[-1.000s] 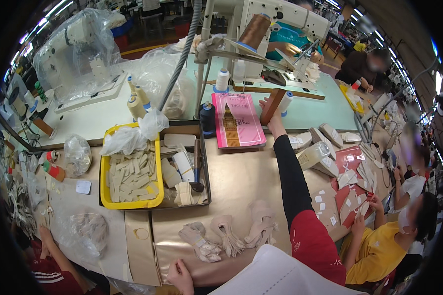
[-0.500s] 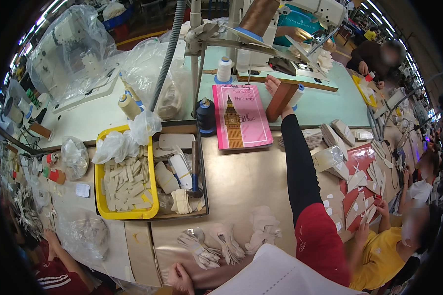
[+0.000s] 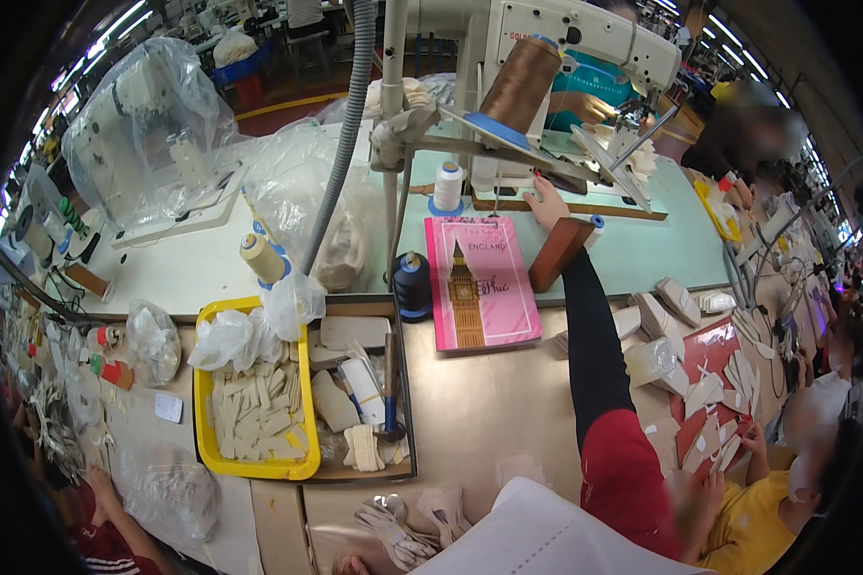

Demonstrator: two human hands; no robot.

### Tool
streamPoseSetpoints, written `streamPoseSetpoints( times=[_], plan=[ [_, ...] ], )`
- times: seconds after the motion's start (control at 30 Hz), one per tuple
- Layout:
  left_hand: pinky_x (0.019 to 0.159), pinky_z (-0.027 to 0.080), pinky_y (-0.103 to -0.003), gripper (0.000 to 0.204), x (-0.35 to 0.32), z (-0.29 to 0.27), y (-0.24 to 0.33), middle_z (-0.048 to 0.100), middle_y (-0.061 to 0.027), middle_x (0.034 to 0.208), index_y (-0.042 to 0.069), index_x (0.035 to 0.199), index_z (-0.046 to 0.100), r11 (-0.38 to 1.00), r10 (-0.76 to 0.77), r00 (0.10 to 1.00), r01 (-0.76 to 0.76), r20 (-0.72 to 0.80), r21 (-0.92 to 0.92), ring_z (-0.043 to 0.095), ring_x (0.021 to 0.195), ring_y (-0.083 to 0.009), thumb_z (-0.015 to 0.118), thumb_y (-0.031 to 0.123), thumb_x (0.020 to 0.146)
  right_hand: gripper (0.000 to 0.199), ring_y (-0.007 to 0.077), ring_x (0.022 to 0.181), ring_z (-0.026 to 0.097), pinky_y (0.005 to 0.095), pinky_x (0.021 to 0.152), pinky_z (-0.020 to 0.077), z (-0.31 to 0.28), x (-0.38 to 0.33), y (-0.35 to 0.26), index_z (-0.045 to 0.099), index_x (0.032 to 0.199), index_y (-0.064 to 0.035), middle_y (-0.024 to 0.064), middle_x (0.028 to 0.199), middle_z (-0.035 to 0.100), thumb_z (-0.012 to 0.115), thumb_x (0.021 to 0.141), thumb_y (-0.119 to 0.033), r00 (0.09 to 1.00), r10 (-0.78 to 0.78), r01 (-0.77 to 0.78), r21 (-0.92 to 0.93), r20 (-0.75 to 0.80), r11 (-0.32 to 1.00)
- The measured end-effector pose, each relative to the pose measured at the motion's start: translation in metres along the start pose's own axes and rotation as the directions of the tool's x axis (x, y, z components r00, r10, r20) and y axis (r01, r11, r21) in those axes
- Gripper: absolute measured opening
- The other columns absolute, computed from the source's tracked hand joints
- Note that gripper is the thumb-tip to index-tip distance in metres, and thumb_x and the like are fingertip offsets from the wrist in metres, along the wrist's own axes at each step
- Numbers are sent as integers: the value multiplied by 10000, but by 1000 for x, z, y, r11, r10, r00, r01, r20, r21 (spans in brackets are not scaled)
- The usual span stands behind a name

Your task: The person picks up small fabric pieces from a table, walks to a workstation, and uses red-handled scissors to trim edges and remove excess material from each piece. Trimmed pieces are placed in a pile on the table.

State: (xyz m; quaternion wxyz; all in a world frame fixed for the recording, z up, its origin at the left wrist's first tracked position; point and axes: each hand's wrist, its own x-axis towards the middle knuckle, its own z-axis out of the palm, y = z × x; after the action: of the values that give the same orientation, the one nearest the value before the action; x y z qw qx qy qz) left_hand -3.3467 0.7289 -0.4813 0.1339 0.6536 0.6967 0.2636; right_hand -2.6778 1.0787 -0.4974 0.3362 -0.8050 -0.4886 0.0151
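pink notebook (image 3: pixel 510 297), brown tower pattern (image 3: pixel 465 297); reddish-brown block (image 3: pixel 559 255); yellow basket (image 3: pixel 259 469).

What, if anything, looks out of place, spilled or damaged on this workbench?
Nothing looks clearly spilled or damaged. The mild oddity is the pink notebook, near the right hand: it straddles the edge between the brown tabletop and the pale green tabletop, rather than lying fully on either.

Left hand (image 3: pixel 350 566) cut off by lower edge; contact at right fingers (image 3: pixel 542 189) too small to tell.
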Motion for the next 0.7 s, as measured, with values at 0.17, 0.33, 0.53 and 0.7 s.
streamPoseSetpoints(
  times=[0.17,0.33,0.53,0.7],
  plan=[
    [540,441,-389,199,7,7,4,604,-159,662,-15,816,646,1000,4,1000,-4,6,15,579,569,-295,618,142,935,565,289,1084,641,419,931,493,-5,2,-16,541,1335,-1,92,1467,467,551,935,-401,999,36,-41,-132,-40,990],
    [541,441,-390,200,12,13,5,604,-159,663,-14,818,646,999,11,1000,-11,14,31,580,570,-295,617,145,936,473,340,1117,619,466,916,509,-16,2,-33,609,1221,-32,133,1336,572,582,911,-388,997,13,-32,-270,-70,962],
    [542,442,-391,201,16,21,6,604,-158,664,-12,820,645,999,13,1000,-14,15,35,580,570,-296,616,148,937,355,378,919,684,490,775,539,-25,13,-46,683,1034,-27,206,1014,692,624,865,-333,999,3,-20,-464,-36,885],
    [543,442,-391,202,19,23,9,605,-158,665,-11,821,645,999,11,1000,-12,24,50,580,571,-296,614,150,938,306,368,906,662,490,748,526,-10,22,-27,686,1001,-37,196,1019,679,601,864,-298,980,-179,112,-515,-83,850]
  ],
)
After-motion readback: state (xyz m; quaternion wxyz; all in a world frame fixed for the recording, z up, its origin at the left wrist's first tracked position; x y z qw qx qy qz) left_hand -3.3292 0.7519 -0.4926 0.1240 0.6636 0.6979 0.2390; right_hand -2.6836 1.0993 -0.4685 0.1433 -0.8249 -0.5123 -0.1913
